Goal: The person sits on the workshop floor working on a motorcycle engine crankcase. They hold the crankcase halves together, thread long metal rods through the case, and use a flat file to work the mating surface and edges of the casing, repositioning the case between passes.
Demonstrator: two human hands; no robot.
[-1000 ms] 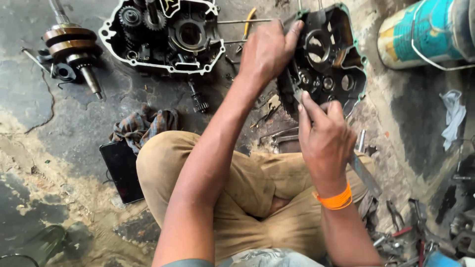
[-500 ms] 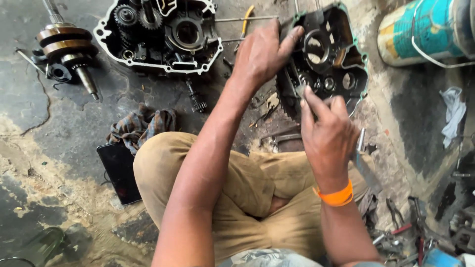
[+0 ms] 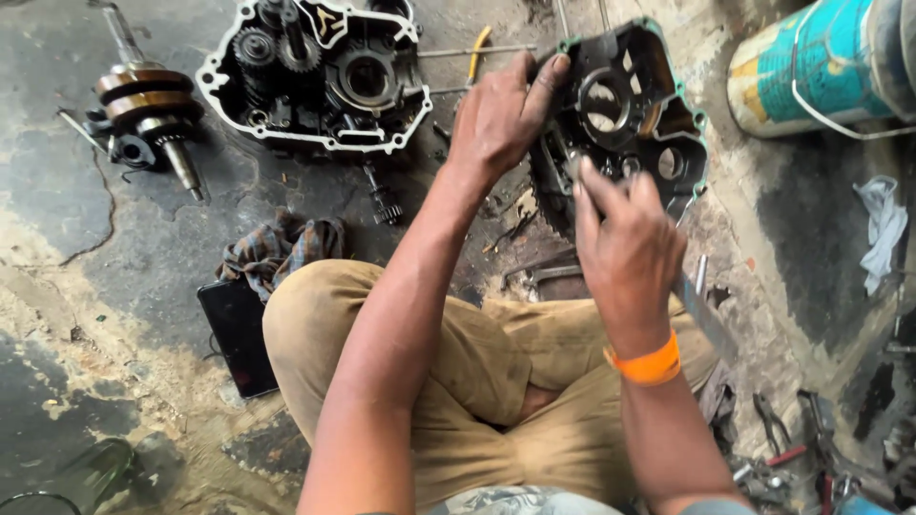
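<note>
1. Far left, a crankshaft (image 3: 143, 105) lies on the stained floor; beside it sits an open engine case (image 3: 315, 76) with gears showing.
2. A dark phone (image 3: 239, 334) and a checked rag (image 3: 277, 248) lie by the left knee.
3. The left hand (image 3: 501, 119) grips the top rim of the black engine cover (image 3: 658, 124), which stands tilted just ahead of the knees.
4. The right hand (image 3: 625, 243), fingers bunched, works at the cover's lower edge; I cannot tell whether it holds anything. Judged from this, the cover is being worked on while steadied, and any further move calls for a firm left grip.
5. Top right, a teal drum (image 3: 821, 67) with a pale band lies on its side.
</note>
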